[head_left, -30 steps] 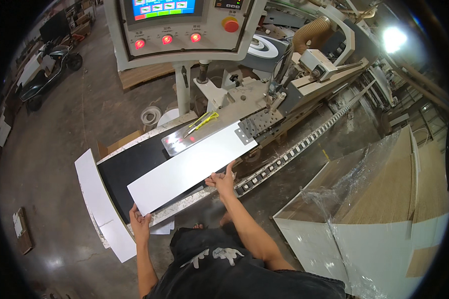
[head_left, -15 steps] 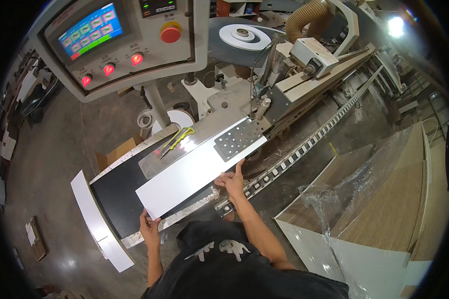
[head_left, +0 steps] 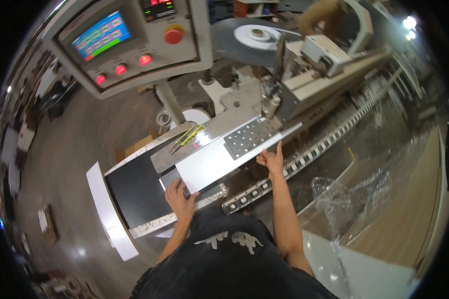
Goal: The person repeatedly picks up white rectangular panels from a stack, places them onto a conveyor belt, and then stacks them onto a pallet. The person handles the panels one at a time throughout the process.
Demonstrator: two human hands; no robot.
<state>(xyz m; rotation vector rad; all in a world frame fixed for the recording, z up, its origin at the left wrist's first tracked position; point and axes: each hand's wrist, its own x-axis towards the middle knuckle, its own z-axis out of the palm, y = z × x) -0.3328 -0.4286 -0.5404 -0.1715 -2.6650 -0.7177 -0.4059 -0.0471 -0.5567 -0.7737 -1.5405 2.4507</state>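
A long white board (head_left: 209, 167) lies on the metal worktable of a machine, its far part alongside a perforated dark plate (head_left: 247, 142). My left hand (head_left: 181, 198) grips the board's near left corner, fingers at the end and thumb on the front edge. At the long front edge, toward the right end, my right hand (head_left: 272, 160) holds the board with thumb and forefinger spread along it; the other fingers are partly hidden. A yellow utility knife (head_left: 189, 137) rests on the metal table just behind the board.
A control panel (head_left: 129, 47) with a lit screen, glowing knobs and a red button stands at upper left. Right of the board are the machine's feed head (head_left: 324, 55) and a roller track (head_left: 304, 162). Plastic-wrapped panels (head_left: 384, 209) stand at right; a curved white strip (head_left: 110, 212) is at left.
The white board has slid right along the table toward the machine, both hands moving with it. My left hand now reaches further round the board's end. The whole view has shifted slightly.
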